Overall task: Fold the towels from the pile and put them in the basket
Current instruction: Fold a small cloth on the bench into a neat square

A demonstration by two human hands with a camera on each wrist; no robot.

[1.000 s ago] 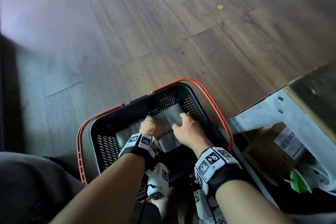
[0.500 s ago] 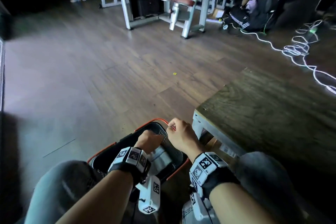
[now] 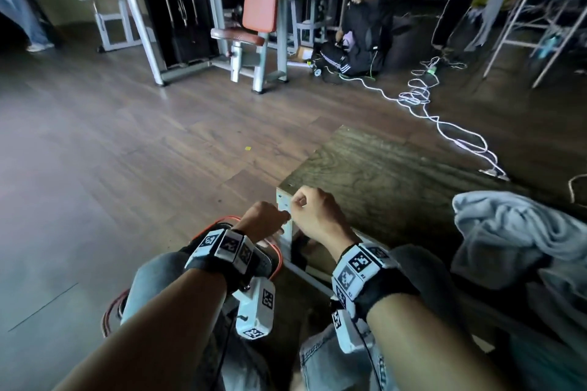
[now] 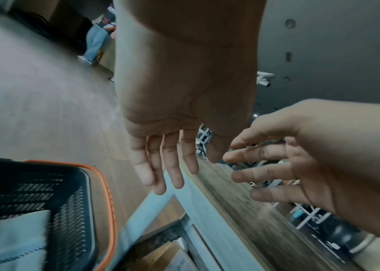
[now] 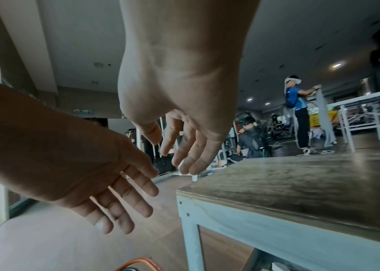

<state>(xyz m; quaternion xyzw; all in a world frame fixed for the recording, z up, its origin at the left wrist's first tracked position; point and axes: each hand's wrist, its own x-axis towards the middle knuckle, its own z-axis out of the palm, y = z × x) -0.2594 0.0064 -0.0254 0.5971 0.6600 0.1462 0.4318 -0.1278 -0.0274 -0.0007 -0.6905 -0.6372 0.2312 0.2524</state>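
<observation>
Both of my hands hover empty near the left corner of the wooden table. My left hand is above the basket and the right hand is at the table corner. The left wrist view shows the left fingers straight and relaxed, with the black mesh basket below holding a folded grey towel. In the right wrist view the right fingers hang loose. A crumpled pile of grey towels lies on the table's right side. In the head view my arm and knee hide most of the basket.
The basket's orange handle lies beside the table's white leg. Gym machines, a seated person and white cables are across the wood floor. My knees fill the bottom of the head view.
Both hands have lifted out of the basket, leaving the folded towel inside, and moved up toward the table corner. The head view has swung up from the basket to the room.
</observation>
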